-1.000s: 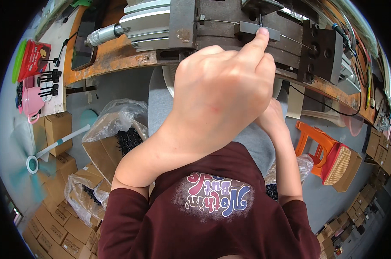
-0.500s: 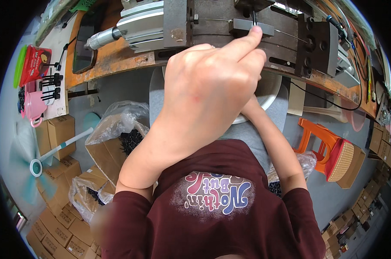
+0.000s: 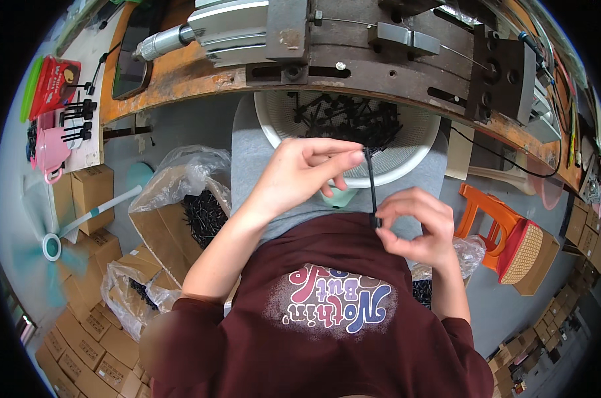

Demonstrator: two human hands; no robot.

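Note:
A thin black rod-shaped part (image 3: 372, 186) stands between my hands above my lap, with a thicker piece at its lower end. My left hand (image 3: 299, 174) pinches its upper end between thumb and index finger. At the lower end, the fingers of my right hand (image 3: 420, 225) are closed on the thicker piece. Just beyond them, a white perforated basket (image 3: 267, 123) rests on my lap, with many similar black parts (image 3: 350, 119) inside. On the bench behind is a dark metal fixture (image 3: 373, 69) with a small steel block (image 3: 406, 40) on a thin rod.
The wooden bench edge (image 3: 201, 87) runs across the far side. At left are a phone (image 3: 133, 69), a pink cup (image 3: 50, 147) and a fan (image 3: 52, 247). An opened carton (image 3: 161, 229) of black parts stands beside my left arm. An orange stool (image 3: 482, 212) is at right.
My left hand has drawn back from the fixture's steel block toward my lap. The black part now shows between both hands, and the basket and my right hand are uncovered.

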